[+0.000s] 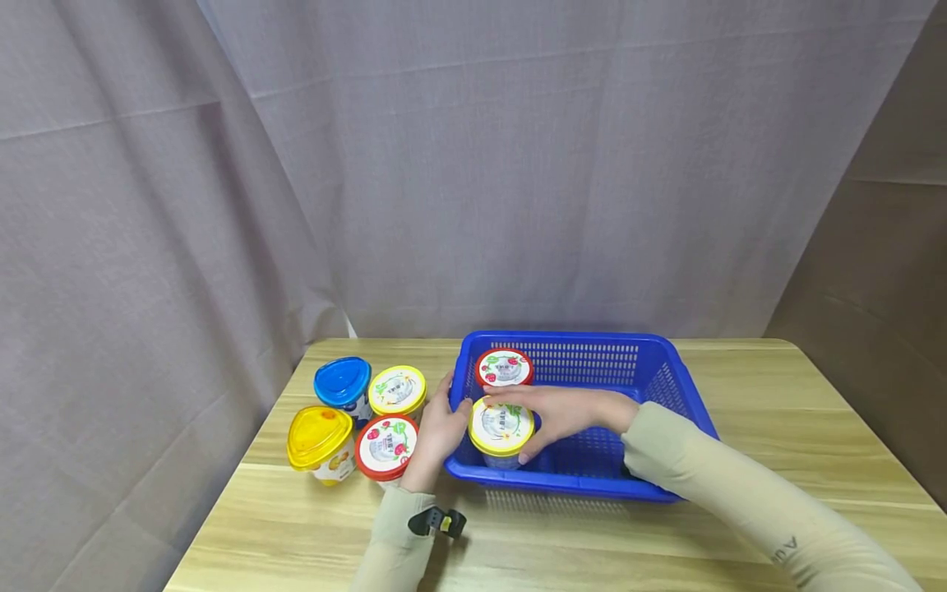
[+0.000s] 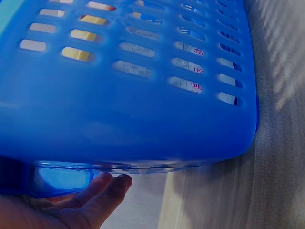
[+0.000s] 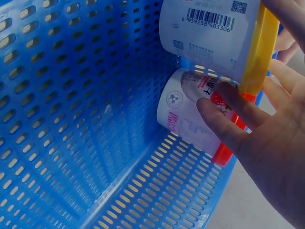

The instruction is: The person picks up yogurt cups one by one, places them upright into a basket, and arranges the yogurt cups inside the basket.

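Observation:
A blue perforated plastic basket (image 1: 577, 336) stands on the table. My left hand (image 1: 436, 432) holds its left rim, thumb at the top edge and fingers outside, under the lip in the left wrist view. My right hand (image 1: 562, 409) reaches inside and grips a yellow-rimmed tub (image 1: 499, 429) by its lid, thumb on the near side and fingers on the far side. Behind that tub, in the far left corner, sits a red-rimmed tub (image 1: 505, 367). The right wrist view shows the fingers (image 3: 224, 125) passing beside the red-rimmed tub's printed wall (image 3: 190, 112).
Left of the basket are a blue-lidded tub (image 1: 343, 381), a yellow-lidded tub (image 1: 318, 436), another yellow-rimmed tub (image 1: 397, 390) and another red-rimmed tub (image 1: 385, 448), close together. A grey curtain (image 1: 555, 181) hangs behind the wooden table (image 1: 777, 427).

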`<action>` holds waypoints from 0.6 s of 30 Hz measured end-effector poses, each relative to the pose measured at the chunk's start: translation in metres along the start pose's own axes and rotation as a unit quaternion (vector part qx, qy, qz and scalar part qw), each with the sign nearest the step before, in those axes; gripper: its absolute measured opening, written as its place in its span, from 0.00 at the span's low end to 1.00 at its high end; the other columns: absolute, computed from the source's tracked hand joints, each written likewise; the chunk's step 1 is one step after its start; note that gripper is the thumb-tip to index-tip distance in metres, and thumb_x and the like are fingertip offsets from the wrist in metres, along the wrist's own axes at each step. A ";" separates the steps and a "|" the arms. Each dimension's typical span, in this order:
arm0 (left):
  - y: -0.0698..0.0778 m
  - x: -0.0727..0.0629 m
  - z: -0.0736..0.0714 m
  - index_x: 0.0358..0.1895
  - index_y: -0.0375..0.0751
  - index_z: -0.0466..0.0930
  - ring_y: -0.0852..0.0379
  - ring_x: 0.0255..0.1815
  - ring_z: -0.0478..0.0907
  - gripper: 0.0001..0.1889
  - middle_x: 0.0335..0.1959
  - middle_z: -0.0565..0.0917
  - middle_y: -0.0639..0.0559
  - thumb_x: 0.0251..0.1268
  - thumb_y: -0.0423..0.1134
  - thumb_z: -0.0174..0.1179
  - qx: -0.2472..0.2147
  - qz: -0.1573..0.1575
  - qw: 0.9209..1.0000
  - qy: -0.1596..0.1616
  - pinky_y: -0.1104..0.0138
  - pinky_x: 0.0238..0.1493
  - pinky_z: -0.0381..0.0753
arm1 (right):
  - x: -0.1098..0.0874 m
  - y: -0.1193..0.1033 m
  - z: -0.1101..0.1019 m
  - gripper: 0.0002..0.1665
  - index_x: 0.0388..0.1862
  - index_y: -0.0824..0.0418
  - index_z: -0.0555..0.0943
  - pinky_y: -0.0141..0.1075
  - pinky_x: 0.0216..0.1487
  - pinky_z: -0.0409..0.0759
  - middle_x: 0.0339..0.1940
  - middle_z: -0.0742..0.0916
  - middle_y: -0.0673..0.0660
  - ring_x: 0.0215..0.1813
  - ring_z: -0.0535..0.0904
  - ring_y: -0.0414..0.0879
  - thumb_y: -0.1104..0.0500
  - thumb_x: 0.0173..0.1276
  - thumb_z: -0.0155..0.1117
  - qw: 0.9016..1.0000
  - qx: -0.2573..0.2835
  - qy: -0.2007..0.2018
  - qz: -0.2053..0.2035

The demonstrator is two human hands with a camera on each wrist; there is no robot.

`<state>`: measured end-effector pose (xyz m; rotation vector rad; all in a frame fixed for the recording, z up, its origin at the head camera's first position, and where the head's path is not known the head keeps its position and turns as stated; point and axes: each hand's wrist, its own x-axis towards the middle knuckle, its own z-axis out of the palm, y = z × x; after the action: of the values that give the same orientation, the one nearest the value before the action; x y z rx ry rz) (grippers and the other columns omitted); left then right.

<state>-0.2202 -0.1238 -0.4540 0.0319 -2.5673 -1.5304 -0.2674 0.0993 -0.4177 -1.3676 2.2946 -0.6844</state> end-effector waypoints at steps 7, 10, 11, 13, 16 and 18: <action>0.001 -0.001 -0.001 0.75 0.30 0.60 0.34 0.64 0.74 0.32 0.65 0.74 0.27 0.70 0.34 0.56 0.004 0.000 1.000 0.000 0.44 0.65 0.72 | -0.007 -0.001 -0.009 0.56 0.80 0.58 0.62 0.56 0.76 0.58 0.80 0.64 0.60 0.79 0.58 0.56 0.44 0.58 0.78 1.000 -0.004 0.005 -0.001; 0.001 -0.001 -0.001 0.75 0.30 0.60 0.33 0.64 0.74 0.32 0.65 0.74 0.27 0.70 0.34 0.57 0.002 0.000 1.000 0.002 0.44 0.65 0.72 | -0.012 -0.003 -0.014 0.54 0.79 0.59 0.63 0.58 0.75 0.57 0.79 0.65 0.61 0.79 0.58 0.58 0.43 0.60 0.77 1.000 -0.006 0.007 -0.003; 0.001 -0.001 -0.001 0.76 0.30 0.60 0.34 0.64 0.73 0.32 0.65 0.74 0.27 0.70 0.34 0.56 0.000 0.000 1.000 0.002 0.44 0.65 0.71 | -0.014 -0.004 -0.016 0.54 0.79 0.59 0.63 0.58 0.75 0.57 0.79 0.65 0.60 0.79 0.58 0.58 0.43 0.60 0.76 1.000 -0.007 0.006 0.001; 0.002 -0.001 -0.001 0.76 0.30 0.60 0.34 0.65 0.73 0.32 0.65 0.74 0.27 0.70 0.34 0.56 -0.002 -0.001 1.000 0.003 0.44 0.66 0.71 | -0.018 -0.004 -0.020 0.52 0.78 0.59 0.64 0.58 0.75 0.58 0.79 0.65 0.60 0.79 0.58 0.58 0.42 0.61 0.75 1.000 -0.010 0.005 0.014; 0.003 -0.002 -0.001 0.76 0.31 0.60 0.33 0.64 0.73 0.32 0.65 0.74 0.27 0.70 0.34 0.56 -0.005 -0.004 1.000 0.003 0.44 0.66 0.71 | -0.025 -0.004 -0.025 0.51 0.79 0.57 0.64 0.58 0.75 0.58 0.79 0.65 0.59 0.79 0.57 0.59 0.41 0.62 0.74 0.999 -0.014 0.002 0.043; 0.003 -0.002 -0.001 0.76 0.32 0.60 0.33 0.65 0.73 0.32 0.65 0.74 0.27 0.71 0.34 0.56 -0.006 -0.008 1.000 0.002 0.44 0.66 0.71 | -0.031 -0.004 -0.029 0.52 0.79 0.56 0.64 0.58 0.75 0.58 0.80 0.64 0.58 0.79 0.56 0.58 0.40 0.62 0.74 0.998 -0.016 0.001 0.063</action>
<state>-0.2179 -0.1229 -0.4508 0.0535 -2.5601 -1.5487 -0.2665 0.1313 -0.3896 -1.2234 2.3791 -0.6128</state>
